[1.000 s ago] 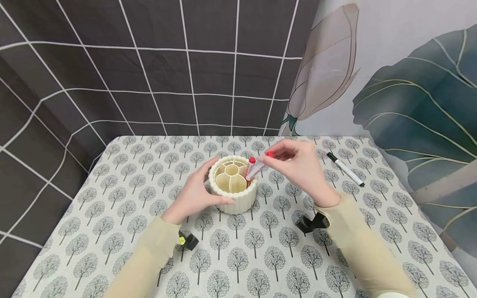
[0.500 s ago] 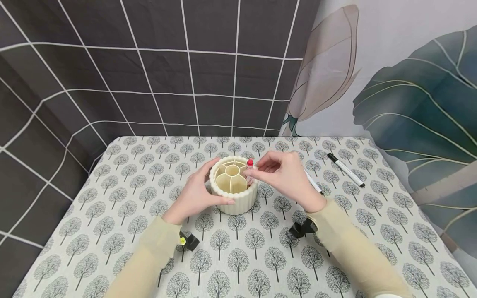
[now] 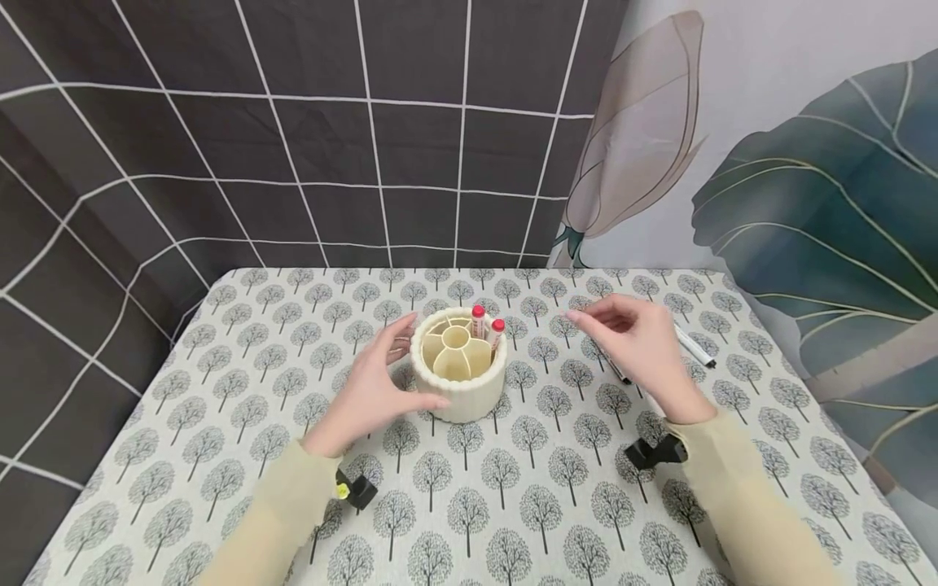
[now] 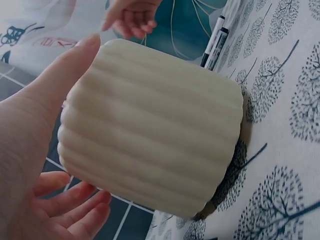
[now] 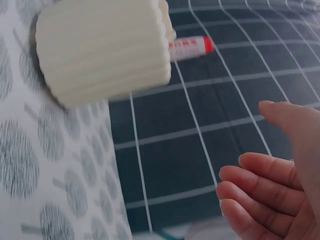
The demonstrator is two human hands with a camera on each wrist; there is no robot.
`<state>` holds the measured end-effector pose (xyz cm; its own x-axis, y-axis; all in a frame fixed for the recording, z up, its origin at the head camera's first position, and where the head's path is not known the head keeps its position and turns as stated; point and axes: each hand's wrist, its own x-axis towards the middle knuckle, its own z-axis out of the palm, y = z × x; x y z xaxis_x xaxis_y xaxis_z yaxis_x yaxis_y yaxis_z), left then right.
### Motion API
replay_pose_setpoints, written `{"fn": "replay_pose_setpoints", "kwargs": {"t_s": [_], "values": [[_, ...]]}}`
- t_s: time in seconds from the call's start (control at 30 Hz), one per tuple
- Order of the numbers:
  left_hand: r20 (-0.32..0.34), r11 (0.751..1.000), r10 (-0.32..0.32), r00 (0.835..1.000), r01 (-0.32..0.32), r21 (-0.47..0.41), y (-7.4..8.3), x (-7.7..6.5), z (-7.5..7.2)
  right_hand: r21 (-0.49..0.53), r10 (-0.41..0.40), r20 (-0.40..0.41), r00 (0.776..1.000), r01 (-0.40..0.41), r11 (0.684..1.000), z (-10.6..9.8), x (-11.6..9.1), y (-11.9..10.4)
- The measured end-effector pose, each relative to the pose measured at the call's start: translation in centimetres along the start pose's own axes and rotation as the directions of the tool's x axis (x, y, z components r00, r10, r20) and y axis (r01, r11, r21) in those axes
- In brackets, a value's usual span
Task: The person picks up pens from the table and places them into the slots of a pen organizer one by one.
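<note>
A cream, ribbed pen holder (image 3: 462,399) with several compartments around a central ring stands upright on the table. Two red-capped markers, one at the back (image 3: 478,321) and another at the right (image 3: 496,330), stick up from its right side. My left hand (image 3: 362,399) is spread loosely beside the holder. Its thumb lies by the front wall, and in the left wrist view its other fingers look apart from the holder. My right hand (image 3: 637,350) is off to the right, holding nothing, with fingers loosely bent, as the right wrist view also shows.
Two white markers with black ends lie on the table at the right; in the head view my right hand partly covers the farther one (image 3: 694,346) and the nearer one (image 3: 619,370). A tree-print cloth (image 3: 469,513) covers the table. A dark grid-patterned curtain (image 3: 293,138) hangs behind.
My right hand has let go of a red-capped marker, now standing in the holder with the other one, and moved away to the right. My left hand's fingers have loosened from the holder.
</note>
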<state>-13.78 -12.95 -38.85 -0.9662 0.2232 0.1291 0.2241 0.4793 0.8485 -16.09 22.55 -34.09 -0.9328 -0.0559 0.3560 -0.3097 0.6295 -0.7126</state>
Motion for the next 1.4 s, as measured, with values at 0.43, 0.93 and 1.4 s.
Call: {"fn": "replay_pose_setpoints", "kwargs": {"t_s": [0.43, 0.93, 1.4], "values": [[0.07, 0.994, 0.063, 0.996, -0.056, -0.097, -0.5, 1.8, 0.3, -0.124, 0.122, -0.125, 0.985, -0.137, 0.983, -5.0, -1.3, 4.2], [-0.033, 0.999, -0.024, 0.999, 0.023, -0.033, 0.5, 0.4, 1.8, -0.258, 0.25, -0.111, 0.962, -0.271, 0.927, -9.0, -1.5, 10.1], [-0.061, 0.998, -0.06, 0.996, 0.058, -0.035, 0.6, -0.9, 1.6, -0.38, 0.307, 0.017, 0.951, -0.278, 0.882, -9.2, -2.3, 15.8]]}}
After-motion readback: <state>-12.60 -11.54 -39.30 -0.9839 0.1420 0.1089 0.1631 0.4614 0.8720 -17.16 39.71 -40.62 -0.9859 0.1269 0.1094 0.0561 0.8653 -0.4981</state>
